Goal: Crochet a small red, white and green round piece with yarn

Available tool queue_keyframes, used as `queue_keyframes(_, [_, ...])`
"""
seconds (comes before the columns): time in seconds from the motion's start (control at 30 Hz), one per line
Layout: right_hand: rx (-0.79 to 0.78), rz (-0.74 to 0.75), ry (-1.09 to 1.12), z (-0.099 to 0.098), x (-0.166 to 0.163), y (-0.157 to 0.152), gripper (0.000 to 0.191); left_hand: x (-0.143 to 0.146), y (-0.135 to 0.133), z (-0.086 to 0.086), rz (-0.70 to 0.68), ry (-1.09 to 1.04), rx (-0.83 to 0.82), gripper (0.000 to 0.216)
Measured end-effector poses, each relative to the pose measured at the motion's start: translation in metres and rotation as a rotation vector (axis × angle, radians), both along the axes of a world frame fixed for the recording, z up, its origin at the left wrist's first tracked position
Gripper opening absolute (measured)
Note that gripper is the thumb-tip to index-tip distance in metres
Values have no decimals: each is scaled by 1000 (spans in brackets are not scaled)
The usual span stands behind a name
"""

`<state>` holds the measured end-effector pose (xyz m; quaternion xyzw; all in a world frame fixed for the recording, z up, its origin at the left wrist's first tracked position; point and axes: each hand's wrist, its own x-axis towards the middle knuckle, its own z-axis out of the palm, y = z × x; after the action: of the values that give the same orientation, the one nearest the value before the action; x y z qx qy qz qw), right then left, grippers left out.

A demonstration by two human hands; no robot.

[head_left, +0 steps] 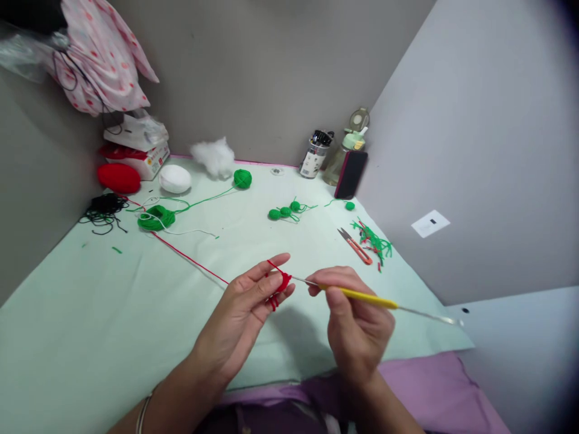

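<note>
Between the thumb and fingers of my left hand (246, 307) is a small red crochet piece (283, 281). Red yarn (192, 260) loops over a raised finger and trails back across the table to the left. My right hand (357, 322) grips a crochet hook (362, 295) by its yellow handle, pen-fashion. The hook's thin metal shaft points left and its tip meets the red piece; whether it is inside a stitch is too small to tell. A second metal end sticks out to the right of the handle.
At the left lie a red yarn ball (119, 178), a white yarn ball (175, 179), green yarn (156, 218) and black yarn (105, 208). White stuffing (214, 158) sits behind. Small green crocheted balls (285, 212), thread snips (355, 246), yarn scraps (373, 240) and a propped phone (351, 175) are ahead and right.
</note>
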<state>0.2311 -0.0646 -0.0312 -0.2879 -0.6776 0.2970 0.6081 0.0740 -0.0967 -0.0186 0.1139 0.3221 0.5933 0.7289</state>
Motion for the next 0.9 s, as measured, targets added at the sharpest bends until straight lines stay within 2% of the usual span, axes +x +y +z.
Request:
queue_keyframes(0.07, [-135, 65, 124, 3, -2, 3, 19, 1, -1, 1, 30, 59, 20, 33])
queue_keyframes(0.13, [-177, 105, 117, 3, -4, 3, 18, 3, -3, 1, 81, 160, 67, 35])
queue_keyframes(0.17, [-140, 85, 55, 2, -5, 2, 19, 5, -4, 1, 102, 205, 91, 38])
queue_keyframes(0.23, [48, -23, -155, -2, -7, -2, 23, 7, -5, 0, 121, 235, 123, 45])
queue_keyframes(0.3, [256, -148, -332, -6, -8, -5, 32, 8, -5, 0, 71, 165, 106, 47])
queue_keyframes(0.37, [319, -182, -343, -7, -7, -5, 35, 5, -3, -1, -13, 57, 62, 42])
queue_keyframes(0.47, [111, -110, -98, -2, -4, 1, 24, 0, 1, 0, -45, -14, 16, 33])
queue_keyframes(0.53, [-58, -35, 63, 4, -4, 5, 20, -2, 1, 0, 6, 62, 24, 31])
queue_keyframes(0.6, [-131, 20, 69, 7, -5, 6, 20, 0, -1, -2, 78, 229, 76, 33])
queue_keyframes(0.63, [-106, 23, 3, 7, -6, 5, 19, 2, -2, -3, 121, 321, 110, 37])
queue_keyframes(0.7, [64, -40, -208, 4, -8, 2, 21, 6, -5, -5, 174, 434, 155, 46])
queue_keyframes(0.77, [269, -135, -343, 0, -9, -2, 33, 9, -6, -6, 147, 403, 155, 54])
queue_keyframes(0.8, [319, -160, -342, -1, -9, -2, 38, 9, -7, -5, 113, 355, 144, 56])
queue_keyframes(0.83, [311, -156, -307, -2, -9, -3, 38, 9, -6, -4, 77, 303, 131, 56])
queue_keyframes(0.9, [154, -67, -167, -1, -8, -1, 29, 7, -5, 0, 14, 212, 104, 52])
